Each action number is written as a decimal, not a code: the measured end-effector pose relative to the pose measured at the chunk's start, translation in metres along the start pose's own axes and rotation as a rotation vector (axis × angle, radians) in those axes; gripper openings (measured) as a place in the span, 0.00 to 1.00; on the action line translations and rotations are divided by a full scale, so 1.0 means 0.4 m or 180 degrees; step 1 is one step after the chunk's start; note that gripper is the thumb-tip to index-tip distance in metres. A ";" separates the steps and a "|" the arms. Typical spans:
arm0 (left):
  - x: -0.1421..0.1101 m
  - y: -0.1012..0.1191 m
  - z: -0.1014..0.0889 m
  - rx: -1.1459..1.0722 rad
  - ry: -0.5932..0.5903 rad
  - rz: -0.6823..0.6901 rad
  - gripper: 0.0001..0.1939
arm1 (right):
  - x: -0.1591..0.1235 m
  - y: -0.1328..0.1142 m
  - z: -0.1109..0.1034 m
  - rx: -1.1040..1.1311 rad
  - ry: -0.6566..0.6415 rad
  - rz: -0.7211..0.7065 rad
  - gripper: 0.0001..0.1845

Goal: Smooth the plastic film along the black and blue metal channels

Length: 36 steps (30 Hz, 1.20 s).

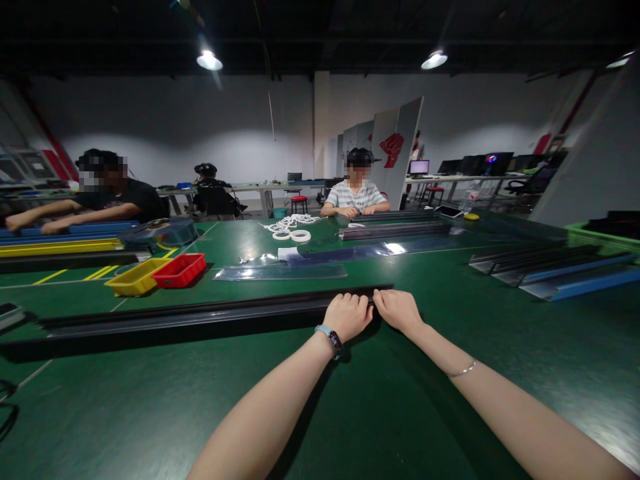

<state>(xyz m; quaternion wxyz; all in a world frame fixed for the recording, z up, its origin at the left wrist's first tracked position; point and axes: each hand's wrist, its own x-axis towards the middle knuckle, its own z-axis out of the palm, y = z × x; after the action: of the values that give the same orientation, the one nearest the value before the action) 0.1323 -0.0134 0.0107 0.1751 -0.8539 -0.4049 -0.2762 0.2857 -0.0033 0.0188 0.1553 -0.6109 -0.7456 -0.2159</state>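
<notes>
A long black channel-shaped profile (200,321) lies across the green table, running from the left edge of the view to my hands. My left hand (349,316), with a light blue banded watch on the wrist, is closed over the profile near its right end. Right beside it, my right hand (399,311) has its fingers curled at the very end of the same profile. The fingertips of both hands are partly hidden, and whether they pinch anything small between them cannot be seen.
Beyond the profile lie clear plastic strips (280,273), a red bin (180,270), a yellow bin (137,277) and white tape rolls (301,236). Black and blue profiles (595,283) lie at right, near a green basket (590,239). A co-worker (356,197) sits opposite; another (125,200) works at left.
</notes>
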 end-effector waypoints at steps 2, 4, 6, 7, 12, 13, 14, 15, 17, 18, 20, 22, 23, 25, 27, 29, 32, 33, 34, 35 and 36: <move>-0.001 -0.001 0.001 -0.0003 0.0001 -0.0003 0.16 | 0.003 -0.002 0.001 -0.0003 -0.0067 0.0044 0.26; -0.001 -0.001 0.002 -0.0014 -0.0001 -0.0004 0.16 | 0.004 -0.003 0.001 -0.0008 -0.0102 0.0111 0.27; -0.001 -0.002 0.003 -0.0033 -0.0003 0.0000 0.16 | 0.005 -0.004 0.001 -0.0004 -0.0106 0.0153 0.27; -0.001 -0.002 0.002 -0.0037 -0.0002 0.0000 0.16 | 0.005 -0.004 0.001 -0.0005 -0.0108 0.0159 0.27; 0.000 -0.003 0.000 -0.0016 0.0025 0.0003 0.16 | 0.004 -0.006 0.000 -0.0051 -0.0113 0.0114 0.28; 0.000 -0.003 -0.001 -0.0018 0.0028 0.0001 0.16 | 0.004 -0.007 0.001 -0.0058 -0.0093 0.0124 0.28; 0.000 -0.003 -0.001 -0.0022 0.0028 0.0001 0.15 | 0.004 -0.007 0.002 -0.0057 -0.0068 0.0139 0.28; 0.000 -0.003 -0.001 -0.0026 0.0027 0.0000 0.15 | 0.004 -0.008 0.002 -0.0046 -0.0039 0.0149 0.28; 0.000 -0.002 -0.002 -0.0036 0.0022 -0.0003 0.15 | 0.002 -0.007 0.004 0.0005 0.0031 0.0124 0.27; -0.001 -0.002 -0.003 -0.0041 0.0019 -0.0006 0.15 | 0.001 -0.006 0.004 0.0035 0.0076 0.0097 0.26; -0.001 -0.002 -0.005 -0.0050 0.0008 -0.0021 0.16 | -0.002 -0.005 0.004 0.0084 0.0163 0.0031 0.25; -0.001 -0.001 -0.007 -0.0059 -0.0005 -0.0036 0.16 | -0.003 -0.004 0.002 0.0101 0.0198 -0.0015 0.25; -0.001 0.000 -0.009 -0.0061 -0.0015 -0.0047 0.16 | -0.004 -0.003 0.002 0.0098 0.0186 -0.0018 0.25; 0.000 0.001 -0.012 -0.0059 -0.0050 -0.0060 0.16 | -0.003 -0.002 0.001 0.0080 0.0127 -0.0006 0.25; 0.000 0.002 -0.015 -0.0059 -0.0092 -0.0077 0.16 | -0.001 -0.001 0.001 0.0060 0.0053 0.0001 0.26; 0.001 0.002 -0.018 -0.0062 -0.0120 -0.0096 0.16 | 0.003 -0.002 0.001 0.0049 -0.0022 -0.0033 0.27; 0.002 0.000 -0.018 -0.0054 -0.0126 -0.0134 0.16 | 0.010 -0.003 0.003 0.0032 -0.0110 -0.0058 0.28; 0.002 -0.001 -0.017 -0.0045 -0.0124 -0.0147 0.16 | 0.012 -0.004 0.003 0.0023 -0.0123 -0.0049 0.28; 0.001 -0.002 -0.016 -0.0037 -0.0122 -0.0160 0.16 | 0.013 -0.004 0.003 0.0009 -0.0128 -0.0038 0.28; 0.001 -0.003 -0.015 -0.0029 -0.0120 -0.0167 0.16 | 0.013 -0.004 0.002 -0.0008 -0.0127 -0.0030 0.28; 0.001 -0.004 -0.014 -0.0022 -0.0118 -0.0172 0.16 | 0.013 -0.003 0.001 -0.0027 -0.0121 -0.0028 0.28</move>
<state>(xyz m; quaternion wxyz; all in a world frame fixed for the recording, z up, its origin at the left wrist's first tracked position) 0.1294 -0.0151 0.0154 0.1571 -0.8482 -0.4300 -0.2663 0.2835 0.0012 0.0209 0.1375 -0.6124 -0.7502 -0.2081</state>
